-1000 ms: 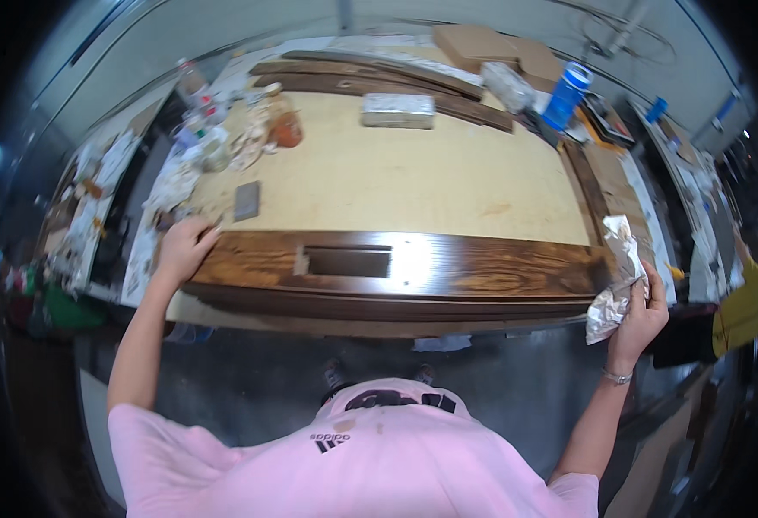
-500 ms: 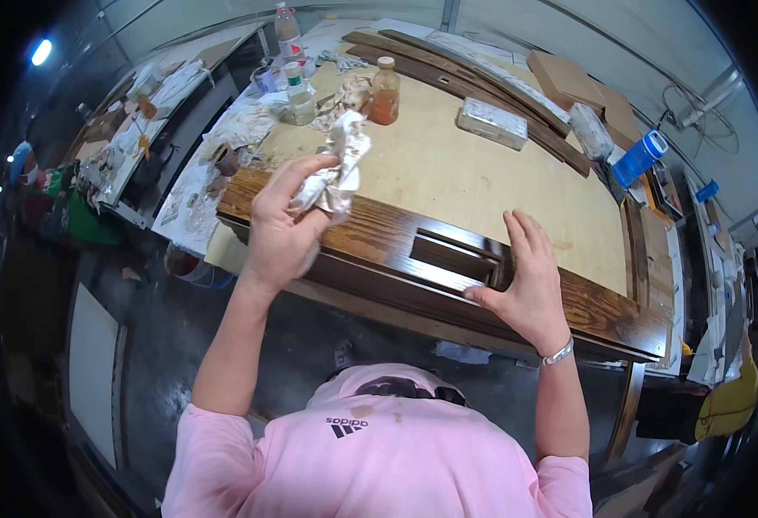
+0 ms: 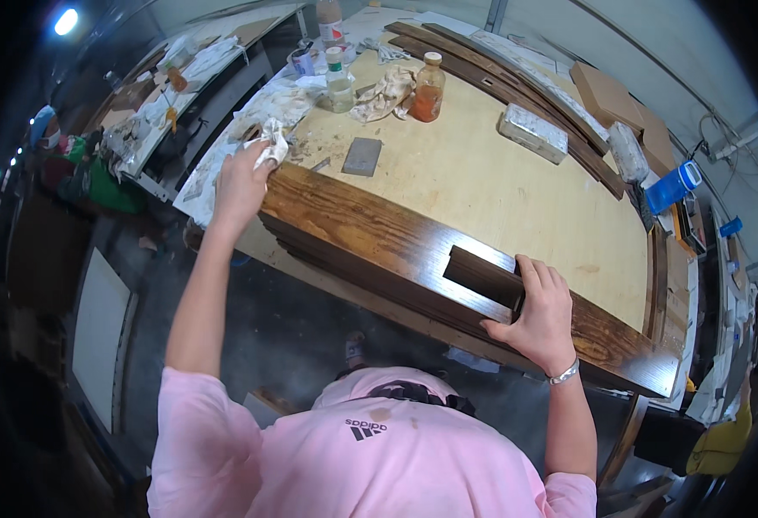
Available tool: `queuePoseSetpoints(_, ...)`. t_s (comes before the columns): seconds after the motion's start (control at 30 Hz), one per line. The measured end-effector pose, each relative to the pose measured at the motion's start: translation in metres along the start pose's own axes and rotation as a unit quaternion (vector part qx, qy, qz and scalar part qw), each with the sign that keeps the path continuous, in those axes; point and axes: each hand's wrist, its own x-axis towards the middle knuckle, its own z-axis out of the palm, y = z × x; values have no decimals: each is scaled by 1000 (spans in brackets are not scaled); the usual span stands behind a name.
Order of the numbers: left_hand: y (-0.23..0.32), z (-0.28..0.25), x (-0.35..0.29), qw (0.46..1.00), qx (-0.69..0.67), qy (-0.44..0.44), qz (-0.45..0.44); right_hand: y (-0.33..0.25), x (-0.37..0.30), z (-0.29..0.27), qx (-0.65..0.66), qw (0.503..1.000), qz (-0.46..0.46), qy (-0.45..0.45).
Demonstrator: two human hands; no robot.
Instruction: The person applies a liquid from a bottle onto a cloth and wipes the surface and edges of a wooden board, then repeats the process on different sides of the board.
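A long dark-brown wooden board [image 3: 353,211] with a glossy grain lies along the near edge of the workbench, other dark pieces stacked beneath it. My left hand [image 3: 239,197] is closed on a crumpled white rag [image 3: 272,145] at the board's left end. Right of the middle, a rectangular slot [image 3: 482,283] is cut in the board. Beside that slot my right hand [image 3: 541,315] grips the board, thumb on the near side and fingers over the far side. A flat grey rectangular pad [image 3: 362,156] rests on the bench behind the board.
On the pale bench top [image 3: 448,181] stand an amber bottle [image 3: 428,88] and a clear bottle [image 3: 339,82], with a stained cloth [image 3: 385,95] between them. Farther back lie a foil-wrapped block [image 3: 532,134] and dark wooden strips [image 3: 526,99]. A blue container [image 3: 672,186] is at the right.
My left hand has swung left with the rag, from over the board to its left end. The grey pad now shows. My right hand stays by the slot.
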Motion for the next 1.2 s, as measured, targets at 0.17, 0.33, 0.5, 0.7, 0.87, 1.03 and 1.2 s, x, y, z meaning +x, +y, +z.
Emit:
queuePoseSetpoints(0.17, 133, 75, -96, 937, 8, 65, 342, 2, -1, 0, 7, 1000, 0, 9)
queuePoseSetpoints(0.33, 24, 51, -50, 961, 69, 112, 243, 4, -6, -2, -10, 1000, 15, 7)
queuePoseSetpoints(0.5, 47, 47, -58, 944, 104, 182, 254, 0, -1, 0, 22, 999, 37, 0)
queuePoseSetpoints(0.7, 57, 59, -76, 939, 32, 137, 315, 1, -3, -4, 28, 999, 45, -3)
queuePoseSetpoints(0.87, -16, -29, -11, 985, -9, -1, -173, -1, -1, 0, 30, 999, 30, 1)
queuePoseSetpoints(1.03, 25, 51, -24, 932, 59, 92, 347, 2, -4, -1, 27, 999, 33, -1)
queuePoseSetpoints(1.2, -94, -16, 40, 988, 149, 28, -2, -1, -2, -2, 42, 999, 9, 19)
